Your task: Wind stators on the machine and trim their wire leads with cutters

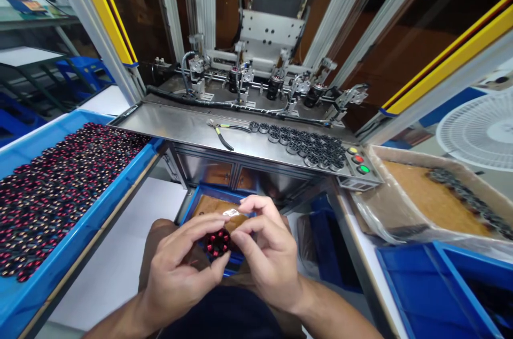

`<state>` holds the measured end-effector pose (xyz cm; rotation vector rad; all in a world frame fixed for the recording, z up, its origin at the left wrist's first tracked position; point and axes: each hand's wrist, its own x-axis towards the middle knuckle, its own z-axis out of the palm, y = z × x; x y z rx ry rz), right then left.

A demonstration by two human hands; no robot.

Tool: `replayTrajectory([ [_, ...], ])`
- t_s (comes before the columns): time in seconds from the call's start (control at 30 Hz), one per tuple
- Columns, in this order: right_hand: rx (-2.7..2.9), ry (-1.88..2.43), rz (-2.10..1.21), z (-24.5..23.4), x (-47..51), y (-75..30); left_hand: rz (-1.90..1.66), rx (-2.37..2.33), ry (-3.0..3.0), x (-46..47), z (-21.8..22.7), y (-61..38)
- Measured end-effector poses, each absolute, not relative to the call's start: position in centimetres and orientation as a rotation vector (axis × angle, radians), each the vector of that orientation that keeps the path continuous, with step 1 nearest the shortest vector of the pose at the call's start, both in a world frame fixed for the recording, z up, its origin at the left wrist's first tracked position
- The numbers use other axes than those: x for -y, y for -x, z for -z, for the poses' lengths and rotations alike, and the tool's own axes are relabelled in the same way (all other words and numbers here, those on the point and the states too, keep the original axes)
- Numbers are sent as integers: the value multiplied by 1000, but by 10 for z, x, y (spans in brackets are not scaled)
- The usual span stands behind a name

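Note:
Low in front of my body, my left hand holds a round motor stator with red wire windings, its thumb and fingers curled around the rim. My right hand is at the stator's right side, thumb and forefinger pressed together. Whatever lies between those fingertips is too small to make out. Below both hands is a blue bin with brown cardboard in it. A small shiny clear piece shows between the hands; I cannot tell what it is.
Left, a blue tray holds many wound stators. On the steel ledge lie cutting pliers and several grey ring-shaped parts, beside a button box. Behind stands a machine with fixtures. Right are a plastic-lined box and a fan.

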<state>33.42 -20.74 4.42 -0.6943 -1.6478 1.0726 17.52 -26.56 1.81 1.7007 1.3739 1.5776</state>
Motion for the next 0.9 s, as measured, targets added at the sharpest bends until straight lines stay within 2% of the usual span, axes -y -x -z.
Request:
replayTrajectory([
  [0.23, 1387, 827, -1398, -41, 204, -327, -1599, -1257, -1650, 262, -22, -173],
  [0.53, 1132, 609, -1840, -30, 210, -329, -1628, -1324, -1577, 259, -31, -170],
  [0.9, 1407, 754, -1359, -41, 214, -330, -1612, -1345, -1813, 261, -25, -164],
])
